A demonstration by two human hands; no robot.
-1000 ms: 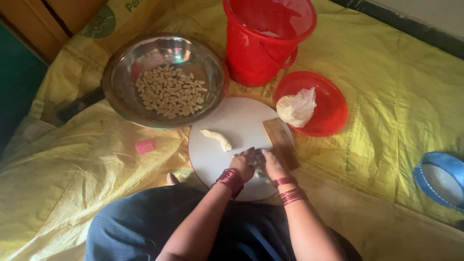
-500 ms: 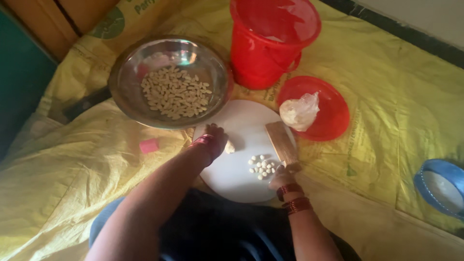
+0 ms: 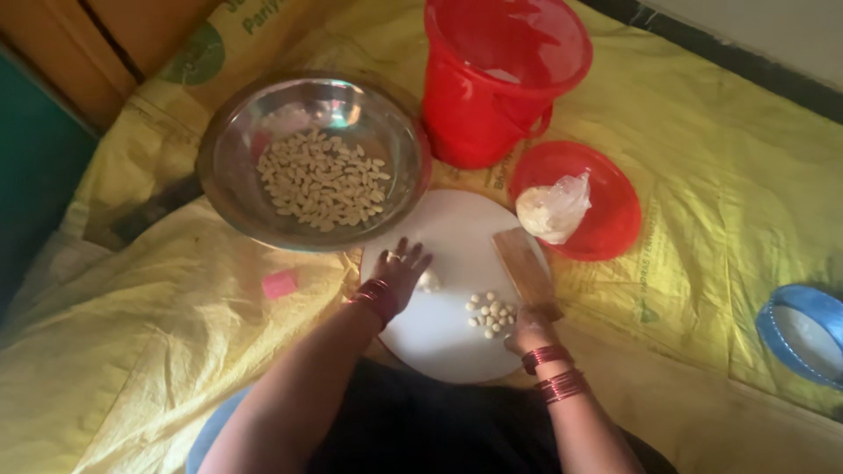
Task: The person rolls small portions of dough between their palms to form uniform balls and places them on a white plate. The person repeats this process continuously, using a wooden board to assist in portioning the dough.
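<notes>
A round white board (image 3: 457,237) lies on the yellow sheet in front of me. My left hand (image 3: 399,268) rests flat on the board's left part, fingers spread over a strip of white dough (image 3: 428,281). My right hand (image 3: 531,326) grips the near end of a flat wooden scraper (image 3: 522,263) that stands on the board's right side. A small heap of cut dough bits (image 3: 492,314) lies between the hands. A steel bowl (image 3: 237,132) to the upper left holds many pale dough pieces (image 3: 320,180).
A red bucket (image 3: 500,79) stands behind the board. A red lid (image 3: 606,219) to the right carries a lump of dough in clear plastic (image 3: 551,209). A small pink piece (image 3: 280,283) lies on the yellow sheet (image 3: 702,175). A blue ring (image 3: 803,329) sits far right.
My left hand has left the cut bits and moved to the dough strip on the board's left. The right hand has shifted right and holds the scraper beside the heap.
</notes>
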